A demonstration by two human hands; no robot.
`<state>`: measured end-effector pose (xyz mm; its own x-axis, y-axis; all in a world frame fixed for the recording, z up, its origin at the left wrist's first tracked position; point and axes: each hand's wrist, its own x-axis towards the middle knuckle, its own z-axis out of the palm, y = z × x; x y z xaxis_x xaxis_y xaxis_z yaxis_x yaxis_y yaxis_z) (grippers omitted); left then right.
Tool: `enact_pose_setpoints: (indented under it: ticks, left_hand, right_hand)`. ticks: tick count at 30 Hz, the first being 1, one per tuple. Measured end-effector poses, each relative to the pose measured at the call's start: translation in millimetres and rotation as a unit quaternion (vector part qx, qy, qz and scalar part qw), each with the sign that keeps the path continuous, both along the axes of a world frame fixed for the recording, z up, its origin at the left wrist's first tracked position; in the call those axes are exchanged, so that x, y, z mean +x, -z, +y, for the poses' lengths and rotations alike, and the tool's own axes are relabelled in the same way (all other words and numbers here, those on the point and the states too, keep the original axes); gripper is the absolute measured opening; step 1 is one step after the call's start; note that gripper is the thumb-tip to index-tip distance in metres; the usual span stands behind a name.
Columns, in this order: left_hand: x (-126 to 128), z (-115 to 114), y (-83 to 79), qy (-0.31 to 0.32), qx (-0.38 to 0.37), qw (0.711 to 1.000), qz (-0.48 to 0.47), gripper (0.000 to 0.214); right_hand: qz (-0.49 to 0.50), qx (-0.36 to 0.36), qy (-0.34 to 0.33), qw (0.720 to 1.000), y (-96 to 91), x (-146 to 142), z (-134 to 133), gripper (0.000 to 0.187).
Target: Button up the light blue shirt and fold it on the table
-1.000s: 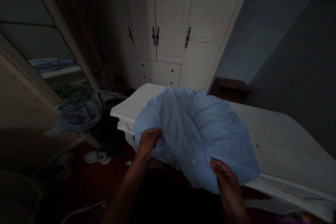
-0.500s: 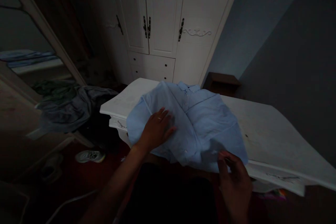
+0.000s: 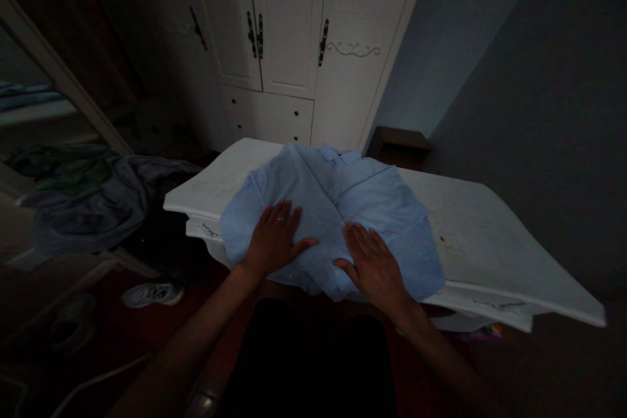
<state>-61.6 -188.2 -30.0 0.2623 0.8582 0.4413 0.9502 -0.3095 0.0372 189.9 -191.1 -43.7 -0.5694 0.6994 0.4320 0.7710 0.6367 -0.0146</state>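
One left hand (image 3: 274,236), one right hand (image 3: 375,266) rest unclenched on a light-blue buttoned shirt (image 3: 316,212), perhaps cotton in this gloom: likely soft, light, best held by its far collar (image 3: 349,157)

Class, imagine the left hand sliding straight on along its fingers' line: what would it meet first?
The left hand lies on the blue shirt, so first more of that cloth; past its far edge, probably the wardrobe, though depth there is unclear.
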Motion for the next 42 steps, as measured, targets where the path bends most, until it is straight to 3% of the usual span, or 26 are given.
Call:
enact_pose_setpoints:
  ticks: [6, 14, 22, 27, 35, 39, 42]
  left_hand:
    - [-16.1, 1.6, 5.4, 0.005, 0.005, 1.000, -0.013, 0.070]
    - [-17.6, 4.2, 5.5, 0.026, 0.005, 0.999, -0.036, 0.066]
    - [-27.3, 4.7, 8.9, 0.044, 0.001, 0.998, -0.049, 0.059]
    - [-32.0, -8.2, 13.1, 0.044, 0.026, 0.993, -0.103, 0.056]
    - [-33.5, -19.2, 20.0, 0.021, 0.031, 0.997, -0.063, 0.050]
    - [-43.0, -32.3, 23.6, 0.017, 0.060, 0.990, -0.127, 0.048]
    - [-47.0, -56.8, 36.0, -0.035, 0.093, 0.969, -0.225, 0.036]
  right_hand:
    - [0.001, -0.018, -0.026, 0.999, -1.7, 24.4, 0.0, 0.068]
    - [-0.034, -0.060, -0.109, 0.992, -7.4, 50.7, 10.4, 0.069]
    - [-0.039, -0.120, -0.126, 0.984, -11.6, 60.9, 16.1, 0.082]
    - [-0.023, -0.106, -0.107, 0.988, -9.6, 57.2, 14.3, 0.076]
    - [-0.021, -0.066, -0.065, 0.995, -8.0, 46.7, 6.3, 0.064]
    - [-0.028, -0.060, -0.068, 0.995, -8.1, 48.6, 3.7, 0.064]
    - [0.009, -0.052, -0.059, 0.997, -6.0, 51.2, -6.7, 0.062]
